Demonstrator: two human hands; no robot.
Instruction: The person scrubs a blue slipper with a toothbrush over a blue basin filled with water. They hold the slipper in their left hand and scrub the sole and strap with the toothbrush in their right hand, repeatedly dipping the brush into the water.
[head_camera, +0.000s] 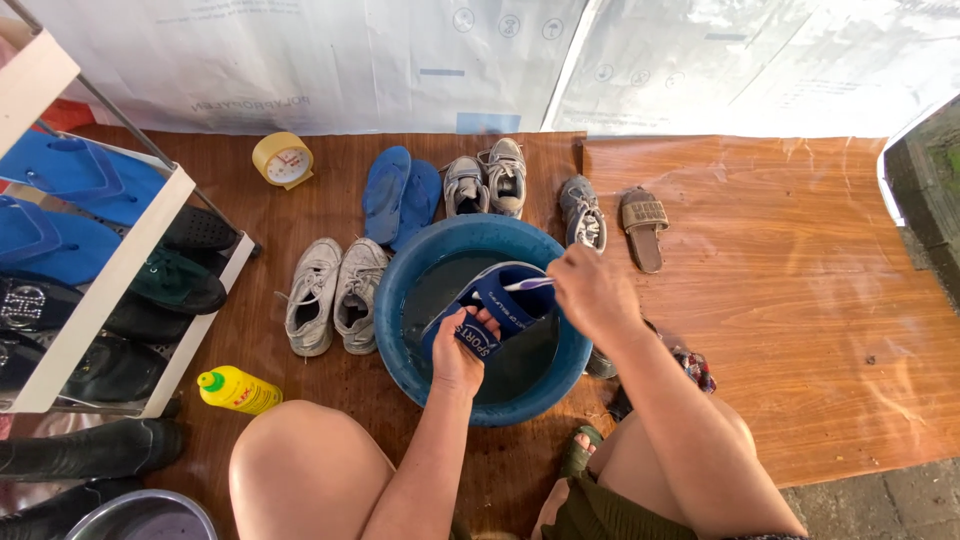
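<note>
My left hand (458, 352) grips a dark blue slide sandal (497, 308) by its strap, holding it over a round blue basin (400, 365) of water. My right hand (592, 288) holds a small brush (527, 284) with a pale handle, its head against the sandal's upper part. Both hands are above the basin, between my bare knees.
A white pair of sneakers (333, 293) lies left of the basin. Behind it are blue flip-flops (400, 197), grey sneakers (486, 181), one grey shoe (583, 212) and a brown slide (643, 228). A shoe rack (110, 265), a yellow bottle (238, 389) and a yellow clock (284, 160) are at left.
</note>
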